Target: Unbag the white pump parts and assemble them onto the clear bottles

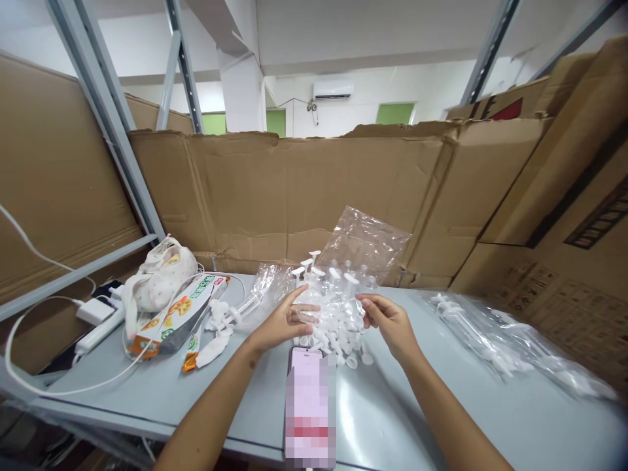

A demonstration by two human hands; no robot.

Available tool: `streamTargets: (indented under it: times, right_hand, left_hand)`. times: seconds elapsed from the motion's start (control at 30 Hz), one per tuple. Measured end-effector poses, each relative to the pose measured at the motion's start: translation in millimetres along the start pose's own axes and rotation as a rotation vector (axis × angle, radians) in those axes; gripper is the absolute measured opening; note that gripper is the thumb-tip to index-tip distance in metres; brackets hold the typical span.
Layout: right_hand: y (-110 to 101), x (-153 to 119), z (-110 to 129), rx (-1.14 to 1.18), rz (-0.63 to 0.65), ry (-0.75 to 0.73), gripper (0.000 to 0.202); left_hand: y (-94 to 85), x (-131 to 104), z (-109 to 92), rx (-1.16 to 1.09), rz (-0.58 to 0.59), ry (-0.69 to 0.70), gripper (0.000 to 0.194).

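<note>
Small white plastic pieces [338,333] lie heaped in the middle of the grey table, by a clear plastic bag [370,245] that rises against the cardboard. White T-shaped parts [314,263] stand at the back of the heap. My left hand [289,318] hovers over the heap's left side, fingers spread, with nothing gripped. On the right side, my right hand [385,319] is closed in a pinch at the bag's edge; what lies between its fingertips is too small to make out. A phone [309,405] lies in front of the heap.
At the left are a snack packet [184,311], a white cloth bag [164,275], a power strip [101,331] and white cables. Clear bags of white parts [471,333] lie at the right. Cardboard [304,196] walls the table's back.
</note>
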State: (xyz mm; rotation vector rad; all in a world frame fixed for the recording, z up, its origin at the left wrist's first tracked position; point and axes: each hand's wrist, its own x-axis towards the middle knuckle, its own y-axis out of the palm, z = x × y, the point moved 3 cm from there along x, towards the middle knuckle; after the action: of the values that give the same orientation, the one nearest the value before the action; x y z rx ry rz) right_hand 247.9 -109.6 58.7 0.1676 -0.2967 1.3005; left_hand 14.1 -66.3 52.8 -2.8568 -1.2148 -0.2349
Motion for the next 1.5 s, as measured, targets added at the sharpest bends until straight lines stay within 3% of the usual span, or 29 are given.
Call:
streamTargets:
  times: [0.2, 0.3, 0.37, 0.57, 0.87, 1.07, 1.3, 1.5]
  right_hand:
    - [11, -6, 0, -0.020, 0.132, -0.064, 0.040]
    - [25, -14, 0, 0.061, 0.307, -0.070, 0.060]
    - [34, -18, -3, 0.097, 0.359, -0.025, 0.069]
    - [43, -16, -20, 0.139, 0.267, 0.111, 0.043]
    - [38, -9, -24, 0.244, 0.288, 0.198, 0.042]
    - [35, -10, -21, 0.228, 0.277, 0.168, 0.040]
    - [29, -13, -14, 0.198, 0.422, 0.171, 0.043]
    - [13, -6, -1, 0.076, 0.194, 0.008, 0.043]
  left_hand:
    - [6.4, 8, 8, -0.011, -0.205, 0.002, 0.049]
    - [4.2, 10, 12, -0.052, -0.301, 0.022, 0.044]
    - [4.9, 10, 14, -0.076, -0.330, 0.025, 0.045]
    - [8.1, 11, 18, -0.123, -0.342, 0.011, 0.045]
    - [4.0, 12, 26, -0.204, -0.386, -0.035, 0.045]
    - [5.8, 11, 28, -0.267, -0.383, -0.055, 0.043]
    - [4.0, 11, 24, -0.212, -0.335, -0.016, 0.044]
    - [7.8, 9, 18, -0.105, -0.311, 0.016, 0.045]
